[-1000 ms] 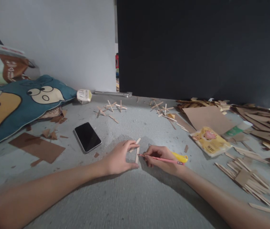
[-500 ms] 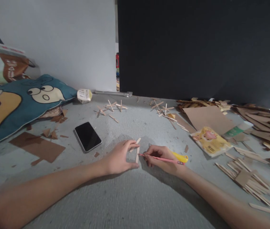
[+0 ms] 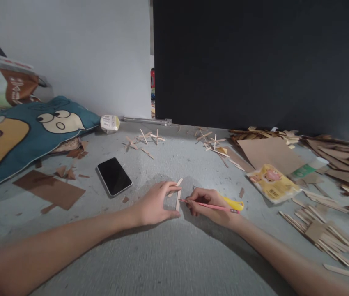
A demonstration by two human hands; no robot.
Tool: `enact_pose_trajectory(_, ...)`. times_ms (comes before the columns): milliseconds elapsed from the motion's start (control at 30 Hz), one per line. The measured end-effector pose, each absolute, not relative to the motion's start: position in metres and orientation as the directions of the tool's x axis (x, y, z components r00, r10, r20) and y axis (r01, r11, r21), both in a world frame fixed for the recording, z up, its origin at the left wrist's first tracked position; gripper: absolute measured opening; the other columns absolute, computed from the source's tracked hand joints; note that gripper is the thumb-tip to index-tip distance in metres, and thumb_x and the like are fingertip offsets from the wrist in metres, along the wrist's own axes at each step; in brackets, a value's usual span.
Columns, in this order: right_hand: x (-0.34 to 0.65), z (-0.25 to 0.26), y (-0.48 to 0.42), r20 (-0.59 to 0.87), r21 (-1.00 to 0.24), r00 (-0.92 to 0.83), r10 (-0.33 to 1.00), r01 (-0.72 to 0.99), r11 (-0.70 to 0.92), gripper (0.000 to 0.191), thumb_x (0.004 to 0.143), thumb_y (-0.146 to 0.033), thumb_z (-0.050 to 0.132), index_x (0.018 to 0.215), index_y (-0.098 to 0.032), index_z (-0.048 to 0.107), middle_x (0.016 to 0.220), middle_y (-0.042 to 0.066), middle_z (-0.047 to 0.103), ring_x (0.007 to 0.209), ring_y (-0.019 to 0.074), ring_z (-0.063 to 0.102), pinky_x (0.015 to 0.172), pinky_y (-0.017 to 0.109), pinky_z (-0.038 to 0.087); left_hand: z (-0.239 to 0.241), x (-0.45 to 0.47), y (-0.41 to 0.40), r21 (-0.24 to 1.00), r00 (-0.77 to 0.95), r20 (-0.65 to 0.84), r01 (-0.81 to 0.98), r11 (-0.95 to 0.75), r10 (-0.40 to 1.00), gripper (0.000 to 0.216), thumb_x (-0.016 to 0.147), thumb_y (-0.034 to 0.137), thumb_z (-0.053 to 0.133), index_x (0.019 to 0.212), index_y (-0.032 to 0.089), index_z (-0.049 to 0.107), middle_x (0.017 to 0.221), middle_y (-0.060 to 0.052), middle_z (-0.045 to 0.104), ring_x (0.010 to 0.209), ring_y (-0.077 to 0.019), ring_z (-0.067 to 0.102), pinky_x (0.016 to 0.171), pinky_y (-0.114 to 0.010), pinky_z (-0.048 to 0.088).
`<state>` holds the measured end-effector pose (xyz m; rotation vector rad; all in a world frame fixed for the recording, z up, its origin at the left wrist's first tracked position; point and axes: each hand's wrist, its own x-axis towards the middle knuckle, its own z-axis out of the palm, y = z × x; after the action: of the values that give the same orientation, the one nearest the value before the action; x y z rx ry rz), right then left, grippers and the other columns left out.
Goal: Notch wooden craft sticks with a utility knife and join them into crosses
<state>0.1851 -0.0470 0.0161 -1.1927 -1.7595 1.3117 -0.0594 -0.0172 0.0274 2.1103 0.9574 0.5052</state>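
My left hand (image 3: 154,203) steadies a wooden craft stick (image 3: 178,200) on the grey table, thumb at its near end and fingertips toward its far end. Another craft stick (image 3: 180,181) shows beside those fingertips, partly hidden. In my right hand (image 3: 205,203) is a pink pencil (image 3: 214,206), gripped as for writing. Its tip touches or nearly touches the middle of the held stick. A yellow-handled object (image 3: 234,203) lies just behind my right hand, mostly covered, so its kind is unclear.
A phone (image 3: 113,176) and brown cardboard (image 3: 49,189) lie left, near a blue cushion (image 3: 39,139). Crossed sticks (image 3: 145,137) stand at the back. On the right are a yellow packet (image 3: 272,183), loose craft sticks (image 3: 322,232) and a cardboard pile (image 3: 340,160).
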Motion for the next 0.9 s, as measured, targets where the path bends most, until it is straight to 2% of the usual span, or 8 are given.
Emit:
enact_pose_trajectory(400, 0.1854, 0.0156, -0.0466, -0.009, -0.951, -0.435, 0.9, 0.281, 0.126, 0.036, 0.091, -0.052, 0.066, 0.081, -0.018, 0.067, 0.067, 0.003, 0.068, 0.06, 0.0125, 0.058, 0.055, 0.025, 0.042, 0.0263, -0.0591, -0.0173, 0.772, 0.639, 0.066, 0.454, -0.445, 0.767, 0.078, 0.075, 0.034, 0.085, 0.141, 0.025, 0.045, 0.148, -0.015, 0.054, 0.141, -0.0335, 0.049, 0.116, -0.054, 0.038)
enact_pose_trajectory(567, 0.1829, 0.0165, -0.0469, -0.031, -0.957, -0.388, 0.921, 0.277, 0.084, 0.037, 0.09, -0.054, 0.065, 0.084, -0.018, 0.067, 0.065, 0.002, 0.067, 0.058, 0.0127, 0.059, 0.055, 0.025, 0.044, 0.0285, -0.0589, -0.0183, 0.783, 0.63, 0.055, 0.455, -0.424, 0.775, 0.077, 0.075, 0.034, 0.084, 0.142, 0.026, 0.045, 0.149, -0.015, 0.054, 0.14, -0.0342, 0.05, 0.115, -0.054, 0.039)
enact_pose_trajectory(900, 0.1839, 0.0115, -0.0482, -0.008, -0.95, -0.381, 0.925, 0.292, 0.112, 0.037, 0.091, -0.056, 0.065, 0.083, -0.019, 0.066, 0.067, 0.002, 0.068, 0.058, 0.0127, 0.061, 0.055, 0.024, 0.046, 0.0307, -0.0589, -0.0186, 0.778, 0.627, 0.044, 0.468, -0.42, 0.778, 0.077, 0.074, 0.034, 0.085, 0.141, 0.026, 0.046, 0.148, -0.014, 0.055, 0.14, -0.0334, 0.05, 0.116, -0.053, 0.038)
